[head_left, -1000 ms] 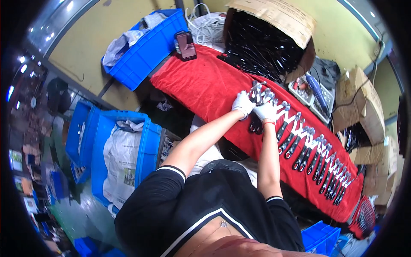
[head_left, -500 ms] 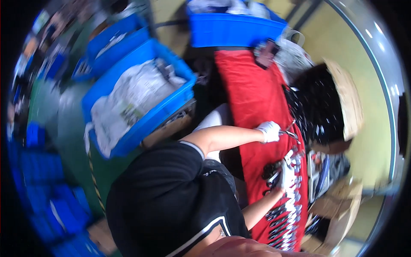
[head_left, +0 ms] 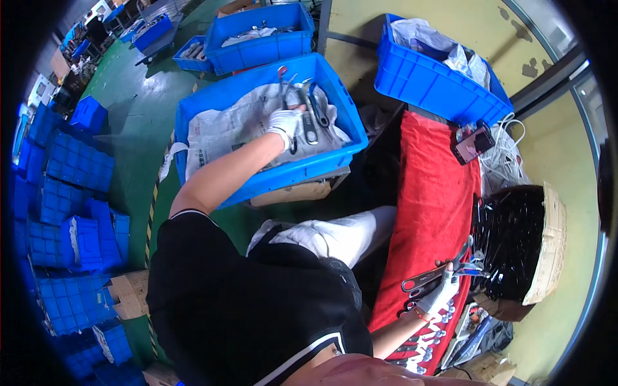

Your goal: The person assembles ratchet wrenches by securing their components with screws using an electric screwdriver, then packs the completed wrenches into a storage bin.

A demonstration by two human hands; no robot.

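Observation:
My left hand (head_left: 286, 123), in a white glove with bare fingertips, is over the blue crate (head_left: 270, 177) with its fingers closed around black-handled wrenches. Their shiny metal heads point away from me, and one black handle (head_left: 310, 130) hangs beside my fingers. Just which tools are gripped and which rest on the crate's white sack lining (head_left: 219, 132) is hard to tell. My gloved right hand (head_left: 440, 293) grips several similar wrenches (head_left: 425, 279) in a fanned bunch above the red cloth (head_left: 428, 193). Beneath and beside that hand lies a row of wrenches (head_left: 425, 347) with shiny heads.
A carton (head_left: 547, 251) full of black tools stands against the cloth's right side. A phone (head_left: 474, 143) is at the cloth's far end, near a white cable bundle (head_left: 505, 154). More blue crates (head_left: 438, 80) stand behind, and stacked ones (head_left: 74, 167) at the left.
My left hand has swung from above the red cloth to the blue crate on the left. My right hand now holds a fanned bunch of wrenches. The view has turned left.

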